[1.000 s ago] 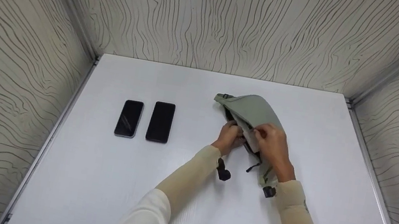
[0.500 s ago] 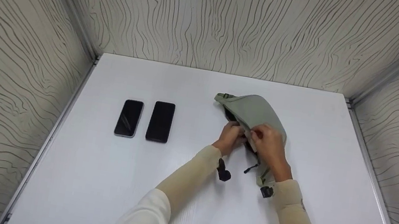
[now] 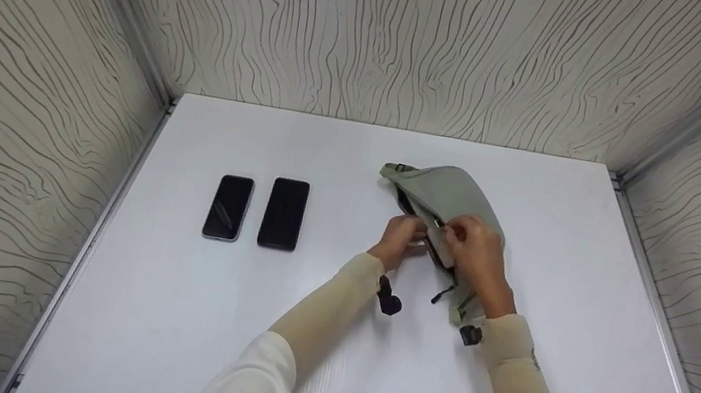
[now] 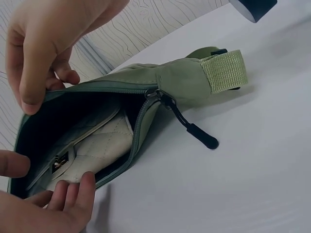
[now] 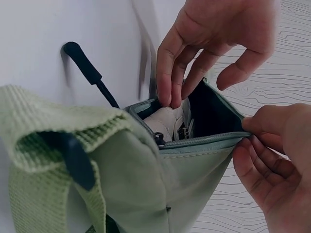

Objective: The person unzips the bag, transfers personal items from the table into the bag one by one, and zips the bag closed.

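Note:
A sage-green waist bag [image 3: 456, 196] lies slanted on the table, its zipped mouth gaping. Inside sits a pale quilted purse [image 4: 104, 145] with a dark metal clasp. My right hand [image 3: 479, 252] pinches the rim of the bag between thumb and fingers, as the right wrist view shows [image 5: 279, 160]. At the mouth, my left hand [image 3: 401, 238] reaches in with extended fingers, which touch the purse; its thumb [image 4: 14, 163] stands apart from them. A zipper pull with a black cord [image 4: 201, 136] hangs from the near end of the opening.
Two dark phones, one with a silvery edge [image 3: 227, 208] and a larger black one [image 3: 283, 214], lie side by side left of the bag. The bag's webbing strap [image 5: 43, 145] loops at its near end. Patterned walls [image 3: 375, 39] enclose the white table [image 3: 178, 310].
My left hand has shifted slightly left and back from the bag's mouth. The opening looks wider than half a second ago, with my right hand still on the rim. The phones stay put.

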A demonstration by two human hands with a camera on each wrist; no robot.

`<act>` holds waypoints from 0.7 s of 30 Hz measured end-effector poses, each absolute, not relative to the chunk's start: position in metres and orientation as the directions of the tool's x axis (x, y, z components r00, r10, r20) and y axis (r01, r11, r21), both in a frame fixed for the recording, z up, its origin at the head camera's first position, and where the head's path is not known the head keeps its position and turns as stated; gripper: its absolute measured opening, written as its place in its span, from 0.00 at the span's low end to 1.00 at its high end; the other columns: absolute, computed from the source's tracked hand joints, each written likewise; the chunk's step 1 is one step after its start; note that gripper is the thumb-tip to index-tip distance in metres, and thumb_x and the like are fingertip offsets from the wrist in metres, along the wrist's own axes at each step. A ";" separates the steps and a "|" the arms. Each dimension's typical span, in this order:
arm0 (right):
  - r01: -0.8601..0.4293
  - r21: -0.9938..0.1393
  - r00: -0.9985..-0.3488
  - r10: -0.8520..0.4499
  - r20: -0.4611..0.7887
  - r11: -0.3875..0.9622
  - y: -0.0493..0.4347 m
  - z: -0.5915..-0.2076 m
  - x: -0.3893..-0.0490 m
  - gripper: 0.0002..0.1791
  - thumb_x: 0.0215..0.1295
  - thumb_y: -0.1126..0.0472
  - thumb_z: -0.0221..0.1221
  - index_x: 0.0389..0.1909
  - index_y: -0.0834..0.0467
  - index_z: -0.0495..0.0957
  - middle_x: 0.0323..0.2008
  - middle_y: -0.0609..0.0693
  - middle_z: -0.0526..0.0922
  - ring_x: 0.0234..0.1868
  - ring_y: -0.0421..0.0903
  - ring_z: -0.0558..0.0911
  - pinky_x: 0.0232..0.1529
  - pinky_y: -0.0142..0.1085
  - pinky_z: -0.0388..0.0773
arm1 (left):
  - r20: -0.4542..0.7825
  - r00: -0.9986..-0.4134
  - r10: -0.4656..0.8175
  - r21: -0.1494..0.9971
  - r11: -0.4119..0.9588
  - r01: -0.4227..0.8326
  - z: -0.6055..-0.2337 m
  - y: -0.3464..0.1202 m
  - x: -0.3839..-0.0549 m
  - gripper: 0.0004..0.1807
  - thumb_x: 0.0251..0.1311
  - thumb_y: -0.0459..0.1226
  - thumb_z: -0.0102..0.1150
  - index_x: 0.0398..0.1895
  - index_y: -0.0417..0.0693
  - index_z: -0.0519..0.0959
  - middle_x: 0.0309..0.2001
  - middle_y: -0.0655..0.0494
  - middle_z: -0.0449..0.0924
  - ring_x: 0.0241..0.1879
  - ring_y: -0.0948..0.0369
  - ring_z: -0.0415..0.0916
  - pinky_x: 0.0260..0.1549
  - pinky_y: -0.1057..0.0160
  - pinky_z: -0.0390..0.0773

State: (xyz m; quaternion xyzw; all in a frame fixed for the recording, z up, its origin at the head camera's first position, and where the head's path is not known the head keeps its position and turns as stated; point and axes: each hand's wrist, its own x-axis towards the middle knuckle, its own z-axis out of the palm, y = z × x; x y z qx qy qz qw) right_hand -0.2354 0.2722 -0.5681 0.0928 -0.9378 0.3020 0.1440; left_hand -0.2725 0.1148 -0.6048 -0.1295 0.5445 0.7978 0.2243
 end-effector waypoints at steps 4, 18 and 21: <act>-0.260 -0.540 -0.940 -0.082 0.331 0.800 0.274 -0.567 -0.235 0.04 0.69 0.67 0.68 0.41 0.64 0.88 0.39 0.60 0.88 0.39 0.55 0.87 0.40 0.49 0.84 | -0.454 -0.863 0.221 0.816 -0.286 -0.503 -0.605 0.109 -0.275 0.22 0.67 0.33 0.51 0.60 0.30 0.78 0.58 0.36 0.84 0.56 0.47 0.84 0.62 0.44 0.82; -0.256 -0.534 -0.936 -0.068 0.346 0.806 0.274 -0.562 -0.235 0.04 0.69 0.67 0.68 0.40 0.64 0.88 0.37 0.59 0.88 0.37 0.53 0.86 0.37 0.47 0.83 | -0.431 -0.895 0.117 0.870 -0.207 -0.447 -0.598 0.080 -0.284 0.20 0.72 0.39 0.53 0.60 0.36 0.78 0.60 0.35 0.81 0.43 0.51 0.83 0.56 0.44 0.84; -0.246 -0.543 -0.939 -0.060 0.338 0.803 0.273 -0.561 -0.235 0.04 0.70 0.66 0.67 0.41 0.64 0.87 0.38 0.59 0.89 0.37 0.53 0.87 0.37 0.46 0.83 | -0.423 -0.901 0.099 0.879 -0.195 -0.435 -0.596 0.074 -0.287 0.18 0.73 0.38 0.54 0.58 0.37 0.78 0.60 0.35 0.81 0.49 0.48 0.83 0.57 0.46 0.83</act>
